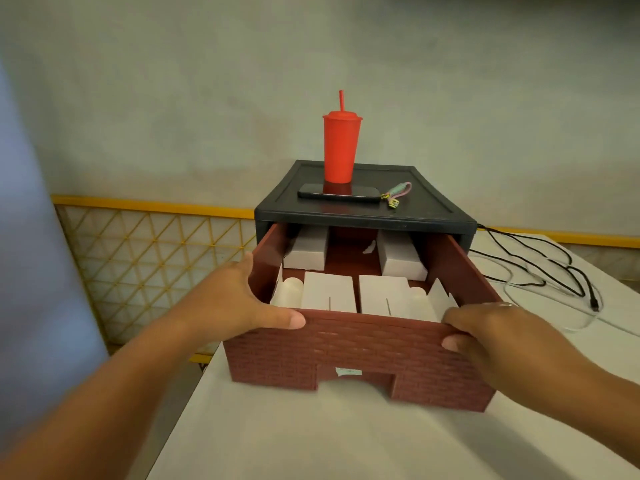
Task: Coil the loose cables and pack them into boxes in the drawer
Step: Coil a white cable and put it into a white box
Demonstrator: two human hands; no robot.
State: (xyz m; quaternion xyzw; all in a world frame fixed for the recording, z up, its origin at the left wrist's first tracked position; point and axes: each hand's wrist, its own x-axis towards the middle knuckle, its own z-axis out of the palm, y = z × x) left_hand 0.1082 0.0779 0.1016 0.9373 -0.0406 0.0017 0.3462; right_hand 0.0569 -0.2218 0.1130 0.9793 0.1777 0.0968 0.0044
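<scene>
With the cables not yet packed, a person holds the drawer (360, 351) at its two front corners; it stands drawn well out of the black cabinet (367, 220). The left hand (239, 303) wraps the front left corner, its thumb laid along the top of the front rim and its fingers against the outer side wall. The right hand (485, 337) grips the front right corner, fingers curled over the rim and thumb pressed on the ribbed face. A grip at both corners probably keeps the drawer square on its runners. Inside lie several white boxes (329, 292), two at the back and two nearer the front, some with flaps standing up, ready to be filled. The task's own things are outside the drawer: a black cable (585, 284) sprawls uncoiled on the table (346, 438) to the right of the cabinet, with a paler cable (506, 289) beside it. A red cup (341, 150) and a phone (339, 195) rest on the cabinet top, clear of the drawer. Judged from this layout, coiling has not begun.
</scene>
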